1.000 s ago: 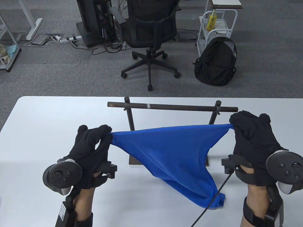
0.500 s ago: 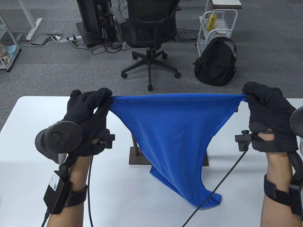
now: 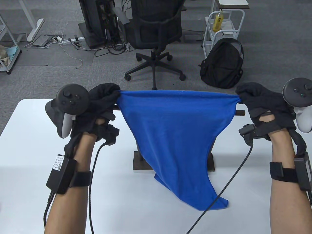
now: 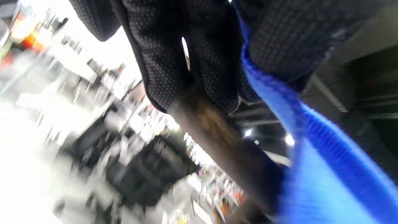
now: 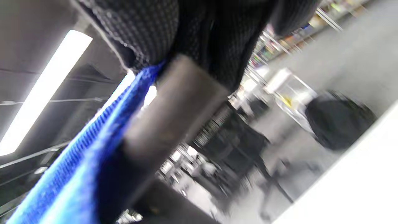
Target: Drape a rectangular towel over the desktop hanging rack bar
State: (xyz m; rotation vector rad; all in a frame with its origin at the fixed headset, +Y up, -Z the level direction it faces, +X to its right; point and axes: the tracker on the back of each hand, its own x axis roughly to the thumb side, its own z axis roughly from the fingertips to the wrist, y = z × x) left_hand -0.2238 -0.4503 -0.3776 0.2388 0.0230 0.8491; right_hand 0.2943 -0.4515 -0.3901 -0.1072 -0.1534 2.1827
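A blue towel (image 3: 175,136) is stretched taut between my two hands above and just beyond the dark wooden rack bar (image 3: 240,112). My left hand (image 3: 107,95) pinches its left top corner and my right hand (image 3: 246,96) pinches its right top corner. The towel hangs down in front of the rack and hides most of the bar; its lower corner lies on the table (image 3: 29,136). The rack's base (image 3: 139,165) shows below the cloth. In the left wrist view the towel edge (image 4: 279,105) runs past the bar (image 4: 217,127). In the right wrist view the towel (image 5: 93,140) lies beside the bar's end (image 5: 168,105).
Cables from my wrists trail across the white table, one (image 3: 229,185) crossing the towel's lower corner. Beyond the table's far edge stand an office chair (image 3: 156,36), a black backpack (image 3: 223,64) and a white cart (image 3: 223,24).
Both hands lifted the towel's top edge from in front of the rack to above the bar, then carried it further away over the bar; the towel's tail stays on the table.
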